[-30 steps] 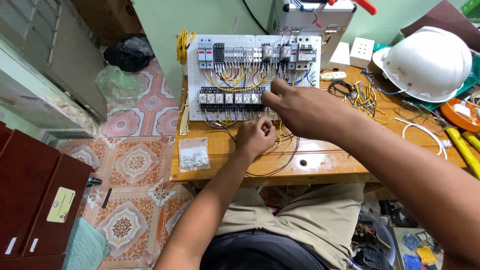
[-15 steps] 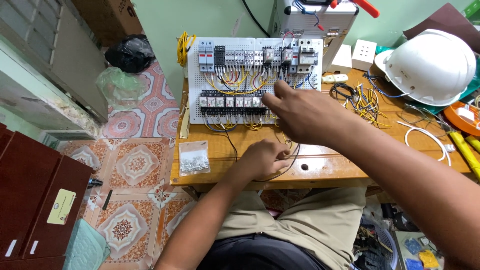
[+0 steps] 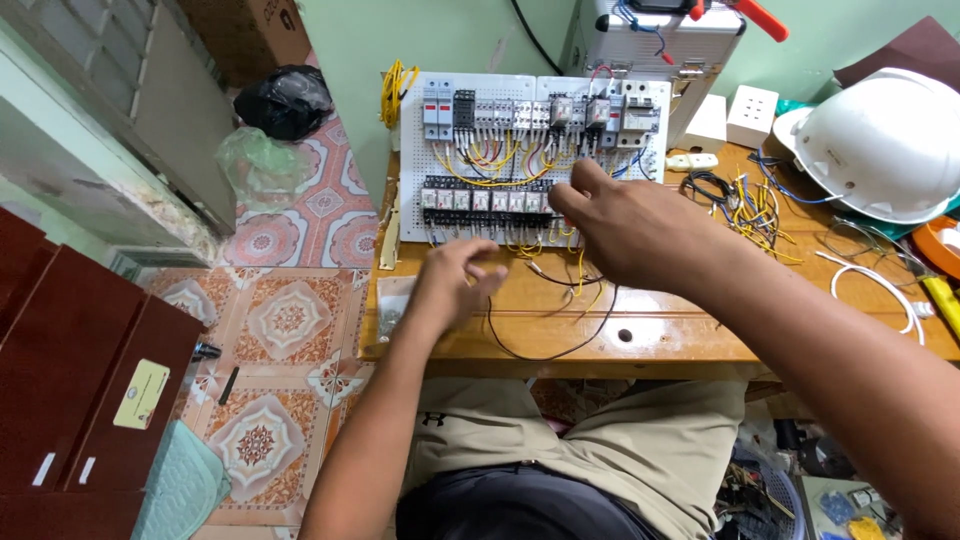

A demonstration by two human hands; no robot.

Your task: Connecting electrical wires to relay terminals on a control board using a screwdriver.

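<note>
Head view, right hand: your right hand (image 3: 640, 235) reaches to the lower terminal row of the white control panel (image 3: 530, 150); fingers pinched together at a yellow wire (image 3: 580, 268)
Head view, left hand: your left hand (image 3: 455, 280) hovers over the wooden bench (image 3: 700, 330); fingers loosely curled, holding nothing
Head view, nearby: black wire (image 3: 545, 350) loops on the bench; white hard hat (image 3: 880, 145) well right

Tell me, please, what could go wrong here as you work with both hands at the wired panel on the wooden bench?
1. The right hand reaches among loose yellow and black wire ends below the control panel; a finger could snag one and pull it out of its terminal.
2. The left hand hovers over the black wire loop, which sags past the bench edge and might catch on a knee.
3. The white hard hat sits on tangled wires and could slide.
</note>
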